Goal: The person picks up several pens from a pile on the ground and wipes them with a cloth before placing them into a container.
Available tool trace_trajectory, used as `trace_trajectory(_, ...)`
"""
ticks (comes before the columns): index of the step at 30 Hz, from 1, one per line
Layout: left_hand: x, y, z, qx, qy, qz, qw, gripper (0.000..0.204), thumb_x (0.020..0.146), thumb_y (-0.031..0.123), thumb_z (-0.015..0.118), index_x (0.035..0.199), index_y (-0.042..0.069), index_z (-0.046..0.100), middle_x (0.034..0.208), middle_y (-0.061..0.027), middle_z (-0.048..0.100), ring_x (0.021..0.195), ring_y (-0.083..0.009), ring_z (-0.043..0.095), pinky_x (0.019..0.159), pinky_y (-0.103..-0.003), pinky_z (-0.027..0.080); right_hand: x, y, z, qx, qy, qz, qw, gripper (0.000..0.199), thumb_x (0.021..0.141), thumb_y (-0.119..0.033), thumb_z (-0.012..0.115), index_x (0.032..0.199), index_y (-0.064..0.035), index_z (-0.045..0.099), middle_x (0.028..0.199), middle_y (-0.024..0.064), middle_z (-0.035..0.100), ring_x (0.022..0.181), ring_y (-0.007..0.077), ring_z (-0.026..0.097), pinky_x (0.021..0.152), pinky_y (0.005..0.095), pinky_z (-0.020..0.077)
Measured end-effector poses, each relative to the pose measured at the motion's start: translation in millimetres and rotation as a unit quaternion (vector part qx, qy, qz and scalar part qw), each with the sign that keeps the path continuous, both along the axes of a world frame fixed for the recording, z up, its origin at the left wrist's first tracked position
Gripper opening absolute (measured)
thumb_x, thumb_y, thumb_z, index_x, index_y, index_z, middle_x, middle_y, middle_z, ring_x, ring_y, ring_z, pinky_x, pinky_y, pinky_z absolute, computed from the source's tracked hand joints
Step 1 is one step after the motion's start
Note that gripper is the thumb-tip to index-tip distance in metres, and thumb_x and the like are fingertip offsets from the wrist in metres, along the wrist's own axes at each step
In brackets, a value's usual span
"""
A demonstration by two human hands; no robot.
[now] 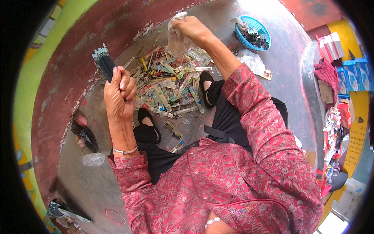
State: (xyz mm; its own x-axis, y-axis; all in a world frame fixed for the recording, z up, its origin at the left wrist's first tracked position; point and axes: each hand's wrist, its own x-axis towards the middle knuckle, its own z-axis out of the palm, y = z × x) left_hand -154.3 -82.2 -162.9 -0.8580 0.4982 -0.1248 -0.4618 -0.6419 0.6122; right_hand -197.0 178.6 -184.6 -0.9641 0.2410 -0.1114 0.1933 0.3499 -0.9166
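My left hand (120, 93) is closed in a fist round a bundle of thin dark sticks with pale tips (103, 60), which look like pen refills. They stick up and to the left out of the fist. Farther off, my right hand (193, 30) pinches the top of a clear plastic bag (176, 43), which hangs from the fingers. Below the bag spreads a pile of rulers, pens and small packaged pieces (165, 84) on the floor between my feet. Whether the bag contains anything I cannot make out.
A blue basket (242, 38) with dark items stands at the far right, near a white plastic bag (252, 62). On the left lie a black bag (86, 136) and a crumpled clear bag (93, 159). Blue boxes (352, 77) and mixed goods line the right side. A dark red wall (58, 74) curves along the left.
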Motion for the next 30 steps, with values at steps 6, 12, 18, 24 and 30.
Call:
trace_trajectory(6, -7.6, 3.9, -0.7, -0.069, -0.026, 0.038, 0.997, 0.022, 0.091, 0.021, 0.045, 0.092, 0.001, 0.053, 0.053, 0.0034, 0.033, 0.040, -0.0035, 0.025, 0.034, -0.018, 0.020, -25.7, -23.9, -27.8, 0.295, -0.076, 0.152, 0.940, 0.049, 0.077, -0.043, 0.052, 0.096, 0.0008, 0.062, 0.097, 0.0249, 0.059, 0.091, 0.0379, 0.057, 0.079, 0.0378, 0.0449)
trace_trajectory(12, -20.7, -4.4, -15.5, 0.004, -0.089, 0.023, 0.996, 0.023, 0.091, 0.021, 0.045, 0.088, -0.001, 0.052, 0.053, 0.0017, 0.034, 0.042, -0.0047, 0.028, 0.037, -0.018, 0.023, -33.1, -54.5, -67.1, 0.397, -0.186, 0.208, 0.875, 0.035, 0.073, -0.018, 0.051, 0.103, -0.0049, 0.061, 0.108, 0.0171, 0.058, 0.099, 0.0311, 0.057, 0.081, 0.0408, 0.0458)
trace_trajectory(18, -23.1, 4.0, -14.8, 0.031, -0.124, 0.000, 0.992, 0.023, 0.092, 0.021, 0.043, 0.086, 0.000, 0.050, 0.058, -0.0003, 0.037, 0.045, -0.0057, 0.031, 0.037, -0.018, 0.026, -18.8, -75.6, -98.3, 0.417, -0.205, 0.231, 0.855, 0.032, 0.071, -0.019, 0.059, 0.100, -0.0080, 0.063, 0.101, 0.0121, 0.062, 0.093, 0.0254, 0.061, 0.074, 0.0390, 0.0481)
trace_trajectory(24, -18.7, 10.2, -11.1, 0.009, -0.075, -0.051, 0.996, 0.026, 0.095, 0.023, 0.036, 0.090, 0.000, 0.047, 0.057, 0.0009, 0.034, 0.042, -0.0041, 0.028, 0.034, -0.017, 0.025, -0.3, -98.8, -155.9, 0.270, -0.192, 0.162, 0.930, 0.028, 0.060, -0.016, 0.064, 0.084, -0.0018, 0.065, 0.088, 0.0181, 0.063, 0.084, 0.0315, 0.062, 0.070, 0.0408, 0.0500)
trace_trajectory(30, -13.3, 24.3, -4.9, -0.022, -0.076, -0.046, 0.996, 0.023, 0.094, 0.021, 0.039, 0.087, 0.002, 0.049, 0.051, 0.0025, 0.033, 0.036, -0.0026, 0.025, 0.030, -0.017, 0.020, 3.3, -89.0, -195.9, 0.202, -0.159, 0.191, 0.947, 0.037, 0.064, -0.027, 0.062, 0.087, 0.0022, 0.064, 0.090, 0.0223, 0.062, 0.085, 0.0343, 0.061, 0.072, 0.0408, 0.0490)
